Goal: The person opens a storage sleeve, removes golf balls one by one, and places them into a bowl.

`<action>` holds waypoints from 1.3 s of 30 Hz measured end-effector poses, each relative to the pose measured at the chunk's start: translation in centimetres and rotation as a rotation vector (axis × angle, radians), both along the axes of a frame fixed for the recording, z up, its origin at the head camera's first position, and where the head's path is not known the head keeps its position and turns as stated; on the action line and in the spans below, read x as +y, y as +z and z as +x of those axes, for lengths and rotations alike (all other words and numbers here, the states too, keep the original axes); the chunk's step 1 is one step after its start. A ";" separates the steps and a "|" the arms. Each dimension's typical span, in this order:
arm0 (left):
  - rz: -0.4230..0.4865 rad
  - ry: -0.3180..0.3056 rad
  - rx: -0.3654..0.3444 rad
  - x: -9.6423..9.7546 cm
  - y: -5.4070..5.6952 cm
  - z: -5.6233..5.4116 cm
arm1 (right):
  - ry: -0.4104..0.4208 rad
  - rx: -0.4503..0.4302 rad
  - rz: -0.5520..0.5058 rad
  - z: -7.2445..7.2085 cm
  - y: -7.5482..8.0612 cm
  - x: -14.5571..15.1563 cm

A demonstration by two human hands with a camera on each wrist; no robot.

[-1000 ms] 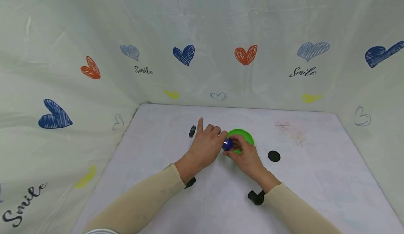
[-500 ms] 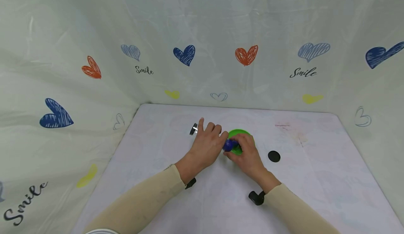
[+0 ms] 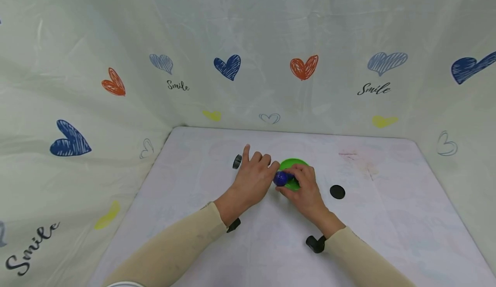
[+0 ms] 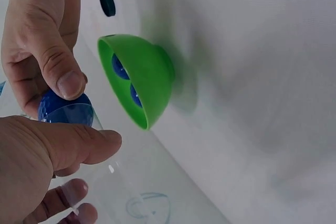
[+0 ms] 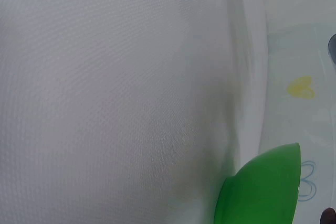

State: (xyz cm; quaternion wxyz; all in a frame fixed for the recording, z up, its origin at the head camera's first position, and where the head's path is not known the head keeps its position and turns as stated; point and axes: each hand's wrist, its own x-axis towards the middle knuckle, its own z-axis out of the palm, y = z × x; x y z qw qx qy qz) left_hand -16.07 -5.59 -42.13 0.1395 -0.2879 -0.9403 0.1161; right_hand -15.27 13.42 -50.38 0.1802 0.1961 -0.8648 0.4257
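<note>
My left hand (image 3: 249, 181) grips a clear, see-through container, its wall (image 4: 123, 177) hard to make out. My right hand (image 3: 306, 192) pinches a dimpled blue ball (image 4: 56, 103) at the container's near end; the ball's lower part shows through a clear edge. Behind the right fingers stands a green bowl (image 3: 293, 163), upright on the table. Inside the bowl lie blue balls (image 4: 119, 66), at least two showing in the left wrist view. The right wrist view catches only the bowl's side and a dark fingertip at the corner.
A black round lid (image 3: 337, 192) lies flat on the table (image 3: 379, 218), right of the bowl. Beside the left index finger shows a dark ring (image 3: 237, 162); whether it belongs to the clear container, I cannot tell. A heart-printed sheet (image 3: 263, 24) hangs behind the table.
The right fingers have shifted slightly and more blue shows between them. The dark ring by the left hand glinted half a second ago and is dark again. The left hand stays nearly still.
</note>
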 end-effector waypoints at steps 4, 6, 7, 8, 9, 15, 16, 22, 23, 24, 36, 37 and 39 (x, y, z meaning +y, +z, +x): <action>0.014 -0.005 0.000 0.1 -0.1 0.0 | 0.004 -0.010 -0.010 0.0 0.0 0.0; 0.023 -0.009 0.000 0.1 -0.1 0.0 | 0.007 -0.007 -0.014 0.0 0.0 0.0; 0.026 -0.009 -0.002 0.1 -0.1 0.0 | 0.008 -0.005 -0.017 0.0 0.0 0.0; 0.031 -0.010 0.001 0.2 -0.1 0.0 | 0.010 -0.003 -0.019 0.0 0.0 0.0; 0.037 -0.012 0.007 0.2 -0.1 0.0 | 0.012 0.000 -0.020 0.0 0.0 0.1; 0.046 0.000 0.010 0.1 -0.3 0.0 | 0.012 0.015 -0.016 0.0 0.0 0.2; 0.045 0.003 0.005 0.1 -0.3 0.0 | 0.013 0.020 -0.015 0.0 0.0 0.2; 0.052 0.015 -0.007 0.0 -0.3 -0.1 | 0.001 0.047 -0.004 -0.2 -0.2 0.5; 0.053 0.018 -0.007 0.0 -0.3 -0.1 | -0.004 0.049 -0.005 -0.2 -0.2 0.6; 0.053 0.020 -0.010 0.0 -0.3 -0.1 | -0.006 0.053 -0.007 -0.3 -0.2 0.7; 0.041 0.042 -0.036 -0.4 -0.6 -0.2 | -0.031 0.223 0.161 -1.9 0.1 3.0; 0.041 0.044 -0.041 -0.4 -0.7 -0.2 | -0.035 0.227 0.171 -2.0 0.1 3.2; 0.042 0.045 -0.050 -0.4 -0.8 -0.2 | -0.041 0.230 0.188 -2.0 0.2 3.4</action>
